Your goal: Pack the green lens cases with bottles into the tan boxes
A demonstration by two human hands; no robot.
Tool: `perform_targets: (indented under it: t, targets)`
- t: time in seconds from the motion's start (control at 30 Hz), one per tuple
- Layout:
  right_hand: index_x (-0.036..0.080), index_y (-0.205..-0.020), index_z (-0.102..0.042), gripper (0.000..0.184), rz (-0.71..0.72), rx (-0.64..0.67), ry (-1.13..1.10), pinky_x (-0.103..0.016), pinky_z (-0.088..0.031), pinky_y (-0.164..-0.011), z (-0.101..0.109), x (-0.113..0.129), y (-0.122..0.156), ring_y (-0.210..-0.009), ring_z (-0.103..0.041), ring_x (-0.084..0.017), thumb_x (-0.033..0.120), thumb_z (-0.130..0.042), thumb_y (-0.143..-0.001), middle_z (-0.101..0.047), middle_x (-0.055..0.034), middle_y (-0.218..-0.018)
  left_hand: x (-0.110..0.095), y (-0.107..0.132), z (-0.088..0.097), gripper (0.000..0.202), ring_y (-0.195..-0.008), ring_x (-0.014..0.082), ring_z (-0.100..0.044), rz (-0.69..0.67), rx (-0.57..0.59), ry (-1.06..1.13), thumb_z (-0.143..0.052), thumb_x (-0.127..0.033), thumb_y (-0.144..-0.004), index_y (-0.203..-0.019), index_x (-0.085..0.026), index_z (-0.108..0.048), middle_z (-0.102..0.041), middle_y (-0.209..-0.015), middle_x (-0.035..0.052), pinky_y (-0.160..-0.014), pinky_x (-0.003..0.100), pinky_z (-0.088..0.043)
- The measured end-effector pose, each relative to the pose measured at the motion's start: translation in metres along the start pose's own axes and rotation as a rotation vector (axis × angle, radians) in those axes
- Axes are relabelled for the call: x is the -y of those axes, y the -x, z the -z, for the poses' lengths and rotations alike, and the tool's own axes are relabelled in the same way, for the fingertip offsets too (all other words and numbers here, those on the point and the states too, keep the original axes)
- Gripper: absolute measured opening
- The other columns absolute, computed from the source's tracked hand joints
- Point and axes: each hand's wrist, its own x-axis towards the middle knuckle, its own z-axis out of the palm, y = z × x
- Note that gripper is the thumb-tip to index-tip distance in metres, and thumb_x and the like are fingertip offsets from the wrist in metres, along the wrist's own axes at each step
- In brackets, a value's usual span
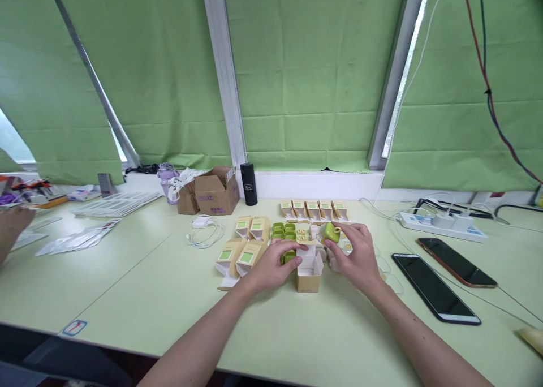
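Note:
A small open cardboard box (308, 283), brown outside and white inside, stands on the table in front of me. My left hand (271, 267) pinches its raised flap from the left side. Between the thumb and fingers of my right hand (358, 257) is a small green case with a yellow ring (330, 232), held just above and right of the box. Behind my hands lie several green cases (284, 228) and a few small yellow rings (301, 232). Pale wrapped items beside the right hand are partly hidden.
Several small folded cartons (246, 257) lie left, and a row of cartons (314, 210) at the back. To the right are two phones (435, 288) and a power strip (441, 227). A black bottle (248, 184) and brown boxes (217, 192) stand behind. Another person's hand (14, 226) shows far left.

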Motion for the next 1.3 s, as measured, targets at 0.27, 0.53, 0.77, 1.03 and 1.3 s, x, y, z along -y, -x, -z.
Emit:
perform_targets:
  t: [0.27,0.53,0.77,1.03,1.3]
  targets:
    - [0.023,-0.131,-0.070,0.038,-0.099,-0.065,-0.177,-0.045,-0.057,-0.075,0.001,0.014,0.002,-0.083,-0.063,-0.025,0.042,-0.067,-0.099,-0.076,-0.0138,-0.119,0.003,0.001,0.000,0.042,-0.131,0.0301,-0.064,-0.007,0.037,0.214,-0.071,-0.029,-0.093,-0.134,-0.024,-0.067,-0.068,-0.143,0.0116,-0.114,0.045,-0.050]
    - [0.026,-0.134,-0.067,0.040,-0.128,-0.017,-0.393,-0.037,-0.064,-0.065,-0.002,0.020,0.011,-0.088,-0.072,-0.023,0.042,-0.070,-0.098,-0.073,-0.0120,-0.136,0.004,0.003,0.000,0.054,-0.138,0.0302,-0.060,0.046,0.067,0.207,-0.064,-0.011,-0.085,-0.136,-0.027,-0.059,-0.062,-0.148,0.0108,-0.115,0.047,-0.050]
    - [0.026,-0.137,-0.065,0.039,-0.017,0.061,-0.394,-0.034,-0.063,-0.062,-0.005,0.030,0.016,-0.095,-0.074,-0.025,0.041,-0.066,-0.101,-0.074,-0.0128,-0.132,0.006,0.003,-0.001,0.056,-0.142,0.0315,-0.058,0.053,0.062,0.195,-0.064,-0.012,-0.087,-0.139,-0.028,-0.057,-0.061,-0.149,0.0118,-0.116,0.048,-0.049]
    - [0.027,-0.143,-0.059,0.040,0.094,0.156,-0.260,-0.035,-0.061,-0.064,-0.002,0.020,0.015,-0.080,-0.073,-0.021,0.037,-0.062,-0.105,-0.074,-0.0128,-0.133,0.008,0.003,-0.002,0.058,-0.144,0.0313,-0.057,0.060,0.073,0.167,-0.064,-0.012,-0.088,-0.143,-0.029,-0.054,-0.059,-0.154,0.0115,-0.115,0.047,-0.050]
    - [0.025,-0.138,-0.061,0.034,0.153,0.232,-0.187,-0.035,-0.060,-0.066,0.001,0.015,0.014,-0.069,-0.071,-0.018,0.038,-0.058,-0.107,-0.076,-0.0119,-0.131,0.013,0.003,-0.004,0.057,-0.146,0.0325,-0.057,0.025,0.080,0.183,-0.065,-0.015,-0.092,-0.146,-0.029,-0.053,-0.056,-0.156,0.0130,-0.118,0.049,-0.048]
